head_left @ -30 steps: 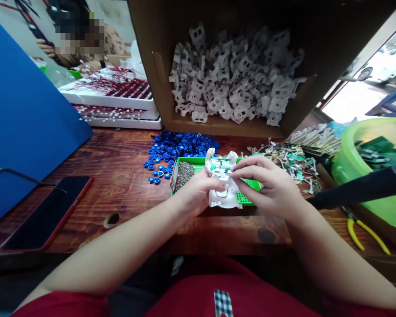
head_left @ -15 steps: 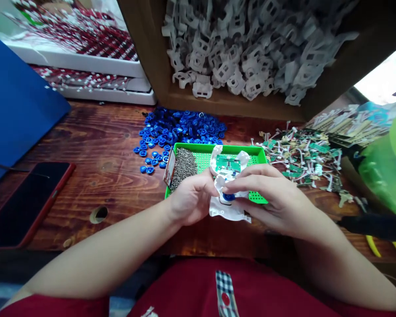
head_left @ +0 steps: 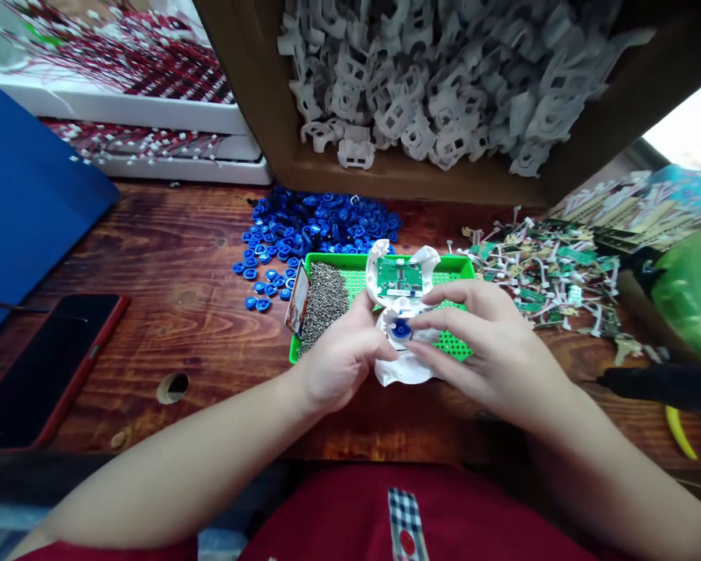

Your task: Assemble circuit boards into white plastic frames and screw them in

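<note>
Above the front of the table, my left hand [head_left: 342, 358] grips a white plastic housing [head_left: 406, 371] by its left side, the thumb lying across it. A green circuit board [head_left: 390, 276] sits in the far part of the housing. In its middle lies a small round blue plastic piece [head_left: 401, 328]. My right hand [head_left: 491, 351] has its thumb and fingertips closed at the right edge of this blue piece. Beneath the housing stands a green perforated basket [head_left: 464, 266], with many small metal screws [head_left: 324, 308] in its left part.
Behind the basket is a pile of blue pieces [head_left: 327, 222]. A cardboard box [head_left: 409, 183] of white housings [head_left: 397, 109] stands further back. Wired circuit boards [head_left: 552, 269] lie right, near a dark tool [head_left: 648, 387] and yellow handles [head_left: 681, 432]. A phone [head_left: 40, 366] lies left.
The housing has tilted, so the board and the blue piece face me more fully. My right fingers have shifted to the blue piece's right side, and my left thumb reaches further across the housing.
</note>
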`<state>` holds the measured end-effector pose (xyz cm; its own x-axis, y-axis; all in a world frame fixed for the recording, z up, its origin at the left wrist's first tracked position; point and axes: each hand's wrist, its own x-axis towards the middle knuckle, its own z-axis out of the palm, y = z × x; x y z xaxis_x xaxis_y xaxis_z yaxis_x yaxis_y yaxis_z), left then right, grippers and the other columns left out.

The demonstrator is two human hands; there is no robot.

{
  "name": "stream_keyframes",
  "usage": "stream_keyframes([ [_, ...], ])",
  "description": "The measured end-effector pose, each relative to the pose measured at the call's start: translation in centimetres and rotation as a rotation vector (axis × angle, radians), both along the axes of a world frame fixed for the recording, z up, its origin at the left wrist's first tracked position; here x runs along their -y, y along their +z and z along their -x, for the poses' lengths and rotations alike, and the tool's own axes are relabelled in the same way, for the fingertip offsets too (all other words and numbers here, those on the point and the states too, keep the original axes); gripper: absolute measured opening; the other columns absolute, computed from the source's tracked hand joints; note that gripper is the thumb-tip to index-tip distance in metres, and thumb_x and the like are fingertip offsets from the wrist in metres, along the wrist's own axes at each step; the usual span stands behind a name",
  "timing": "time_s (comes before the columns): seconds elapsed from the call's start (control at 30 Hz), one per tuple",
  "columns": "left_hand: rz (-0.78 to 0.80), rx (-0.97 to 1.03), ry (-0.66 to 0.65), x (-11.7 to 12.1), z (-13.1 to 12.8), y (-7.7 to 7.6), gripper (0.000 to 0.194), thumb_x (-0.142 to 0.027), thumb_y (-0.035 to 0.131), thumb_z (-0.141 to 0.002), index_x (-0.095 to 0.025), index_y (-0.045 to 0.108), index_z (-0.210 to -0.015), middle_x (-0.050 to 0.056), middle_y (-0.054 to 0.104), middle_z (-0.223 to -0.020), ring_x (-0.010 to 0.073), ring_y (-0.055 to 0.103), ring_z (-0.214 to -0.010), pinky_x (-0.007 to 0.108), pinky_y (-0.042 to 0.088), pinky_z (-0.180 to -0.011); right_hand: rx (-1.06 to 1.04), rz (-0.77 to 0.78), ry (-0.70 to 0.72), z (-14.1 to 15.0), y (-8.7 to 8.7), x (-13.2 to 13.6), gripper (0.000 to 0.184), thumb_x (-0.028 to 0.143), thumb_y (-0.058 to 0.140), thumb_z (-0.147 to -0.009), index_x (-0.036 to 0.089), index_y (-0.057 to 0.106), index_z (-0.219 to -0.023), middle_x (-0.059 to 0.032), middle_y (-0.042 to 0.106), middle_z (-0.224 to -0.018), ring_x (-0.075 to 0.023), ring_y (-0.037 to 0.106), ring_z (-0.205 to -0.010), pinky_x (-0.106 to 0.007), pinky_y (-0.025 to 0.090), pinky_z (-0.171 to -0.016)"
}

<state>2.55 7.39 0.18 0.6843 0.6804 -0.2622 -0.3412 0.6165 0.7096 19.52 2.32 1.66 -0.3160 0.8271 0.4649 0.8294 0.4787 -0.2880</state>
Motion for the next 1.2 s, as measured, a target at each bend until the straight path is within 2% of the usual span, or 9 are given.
stream_keyframes([
  [0.23, -0.189, -0.174, 0.009, 0.9, 0.0, -0.1, 0.074, 0.002, 0.056, -0.062, -0.025, 0.037, -0.127, 0.003, 0.057, -0.121, 0.0232, 0.051, -0.114, 0.030, 0.043, -0.088, 0.080, -0.090, -0.057, 1.0, -0.6, 0.0, 0.013, 0.027, 0.062, -0.082, 0.017, 0.064, -0.090, -0.0085, 0.060, -0.097, -0.0190, 0.054, -0.089, -0.036, 0.049, -0.079],
  [0.4, -0.348, -0.143, 0.126, 1.5, -0.3, 0.1, 0.069, 0.001, 0.056, -0.071, -0.024, 0.034, -0.132, 0.004, 0.050, -0.133, 0.0212, 0.044, -0.126, 0.032, 0.031, -0.106, 0.096, -0.128, -0.162, 1.7, -0.6, 0.4, 0.017, 0.029, 0.062, -0.082, 0.017, 0.064, -0.094, -0.0094, 0.061, -0.101, -0.0212, 0.056, -0.092, -0.040, 0.048, -0.083],
  [0.53, -0.385, -0.186, 0.113, 1.5, -0.2, 0.2, 0.066, 0.001, 0.055, -0.071, -0.024, 0.036, -0.129, 0.003, 0.050, -0.133, 0.0206, 0.044, -0.125, 0.031, 0.031, -0.106, 0.114, -0.151, -0.153, 1.9, -0.5, 0.3, 0.013, 0.024, 0.060, -0.083, 0.017, 0.064, -0.093, -0.0083, 0.062, -0.099, -0.0200, 0.056, -0.092, -0.037, 0.048, -0.084],
  [0.63, -0.418, -0.249, 0.102, 1.6, 0.0, 0.0, 0.059, 0.001, 0.055, -0.071, -0.022, 0.040, -0.124, 0.004, 0.051, -0.131, 0.0209, 0.043, -0.125, 0.032, 0.028, -0.108, 0.208, -0.167, -0.064, 1.8, -0.4, 0.2, 0.013, 0.023, 0.056, -0.085, 0.014, 0.064, -0.091, -0.0091, 0.063, -0.100, -0.0201, 0.057, -0.092, -0.036, 0.050, -0.083],
  [0.77, -0.397, -0.340, 0.078, 1.5, 0.0, -0.4, 0.059, -0.001, 0.055, -0.070, -0.022, 0.041, -0.123, 0.005, 0.053, -0.125, 0.0233, 0.048, -0.118, 0.036, 0.032, -0.105, 0.309, -0.142, 0.031, 1.4, -0.6, 0.0, 0.017, 0.020, 0.050, -0.087, 0.011, 0.064, -0.090, -0.0101, 0.064, -0.101, -0.0209, 0.059, -0.092, -0.037, 0.052, -0.082],
  [0.9, -0.363, -0.310, 0.026, 0.9, 0.0, -0.6, 0.063, -0.001, 0.055, -0.069, -0.023, 0.038, -0.125, 0.004, 0.051, -0.129, 0.0221, 0.045, -0.122, 0.035, 0.031, -0.106, 0.339, -0.115, 0.096, 0.9, -1.0, -0.3, 0.019, 0.020, 0.048, -0.088, 0.011, 0.064, -0.093, -0.0114, 0.062, -0.107, -0.0218, 0.058, -0.096, -0.037, 0.053, -0.083],
  [1.0, -0.350, -0.324, 0.004, 0.5, 0.0, -1.0, 0.061, 0.000, 0.055, -0.068, -0.024, 0.038, -0.123, 0.004, 0.053, -0.124, 0.0223, 0.047, -0.120, 0.036, 0.034, -0.103, 0.337, -0.132, 0.126, 0.8, -1.2, -0.6, 0.018, 0.019, 0.049, -0.088, 0.011, 0.065, -0.088, -0.0113, 0.063, -0.104, -0.0207, 0.060, -0.091, -0.035, 0.055, -0.078],
  [1.1, -0.332, -0.281, 0.010, 0.3, -0.1, -1.2, 0.059, 0.002, 0.053, -0.068, -0.023, 0.039, -0.119, 0.003, 0.056, -0.117, 0.0218, 0.051, -0.112, 0.035, 0.040, -0.095, 0.295, -0.130, 0.110, 0.8, -1.2, -0.8, 0.018, 0.018, 0.049, -0.087, 0.011, 0.065, -0.089, -0.0109, 0.063, -0.103, -0.0197, 0.060, -0.088, -0.033, 0.055, -0.079],
  [1.2, -0.302, -0.235, 0.039, 0.2, -0.2, -1.1, 0.059, 0.002, 0.054, -0.069, -0.023, 0.040, -0.121, 0.003, 0.058, -0.116, 0.0213, 0.054, -0.109, 0.034, 0.042, -0.091, 0.228, -0.091, 0.089, 0.7, -1.3, -0.7, 0.021, 0.020, 0.047, -0.089, 0.009, 0.063, -0.098, -0.0124, 0.062, -0.106, -0.0207, 0.060, -0.094, -0.034, 0.054, -0.083],
])
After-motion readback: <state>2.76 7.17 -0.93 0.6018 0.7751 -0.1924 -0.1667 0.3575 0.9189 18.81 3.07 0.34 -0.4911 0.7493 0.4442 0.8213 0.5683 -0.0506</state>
